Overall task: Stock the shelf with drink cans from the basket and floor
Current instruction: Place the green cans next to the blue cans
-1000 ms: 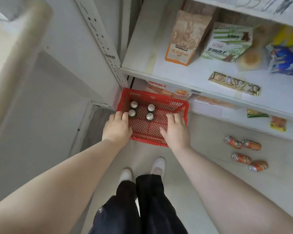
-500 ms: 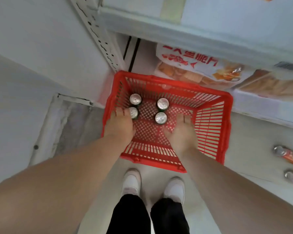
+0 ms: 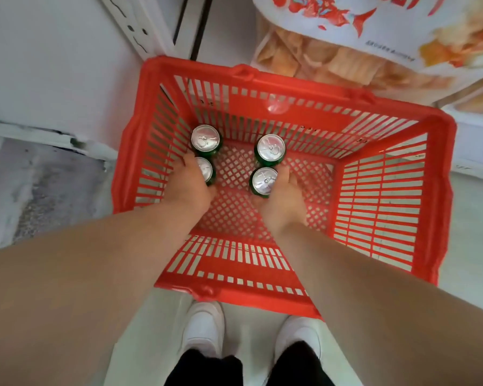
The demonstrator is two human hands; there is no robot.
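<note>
1. While both bare arms reach down into the red slatted plastic basket [image 3: 388, 207] on the floor, each hand takes one of four upright green aluminium drink cans with silver pull-tab tops.
2. On the left hand [image 3: 188, 188], the fingers [image 3: 186, 162] curl round the outer side of the near-left green can [image 3: 207, 169] and cover part of its lid. It looks like a grip, though the thumb side is mostly hidden.
3. On the right hand [image 3: 283, 199], the fingers [image 3: 287, 174] wrap the right side of the near-right green can [image 3: 264, 181], with the thumb at its near edge. This also looks like a grip.
4. Just beyond the left fingers stands the far-left green can [image 3: 205, 139], and just beyond the right fingers the far-right green can [image 3: 271, 149]. Each is touching or almost touching the held can in front of it.
5. The tabs look unopened, so the cans are probably full: fairly heavy for their size, stiff-walled, and smooth enough to slip in a loose hold.
6. The best hold is probably round the middle of the side wall, fingers opposite thumb, not on the lid rim. A drop would likely dent the thin metal.
7. Lifting straight up should spare the neighbours past the fingertips, which could topple on the lattice bottom.
8. Further beyond the fingers, a large white-and-red snack bag [image 3: 346, 37] lies on the low shelf behind the basket.
</note>
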